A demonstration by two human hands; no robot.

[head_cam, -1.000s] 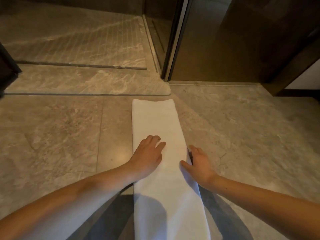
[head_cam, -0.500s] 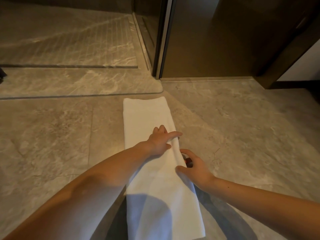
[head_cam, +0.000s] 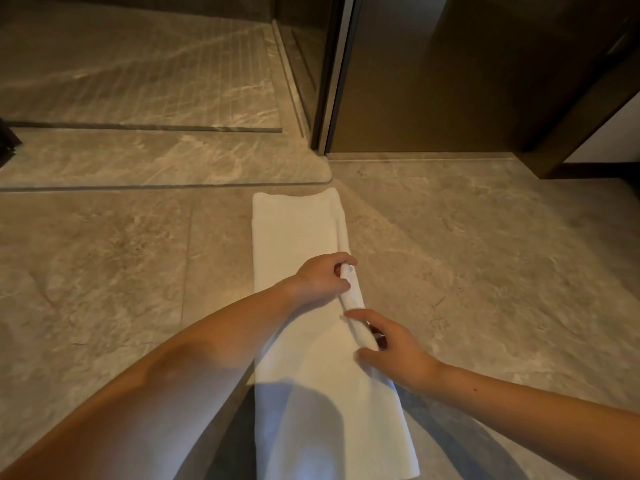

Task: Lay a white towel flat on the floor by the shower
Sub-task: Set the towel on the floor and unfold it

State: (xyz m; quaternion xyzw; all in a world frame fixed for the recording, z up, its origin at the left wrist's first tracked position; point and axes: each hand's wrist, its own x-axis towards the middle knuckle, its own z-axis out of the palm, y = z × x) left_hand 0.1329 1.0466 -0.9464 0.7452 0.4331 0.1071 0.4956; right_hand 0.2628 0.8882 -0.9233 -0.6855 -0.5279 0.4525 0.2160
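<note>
A white towel, folded into a long narrow strip, lies on the grey marble floor and runs away from me toward the shower threshold. My left hand reaches across the strip and pinches its right long edge, lifting the top layer a little. Just below it, my right hand holds the same right edge with thumb on top and fingers under the fold. The towel's near end lies in shadow between my forearms.
The shower floor with fine tile lines lies at the back left behind a raised stone step. A metal door frame and dark brown wall panels stand at the back right. Bare marble floor spreads on both sides.
My left hand slid from the towel's middle across to its right edge and closed on it. My right hand stayed on that edge, and the edge has lifted slightly.
</note>
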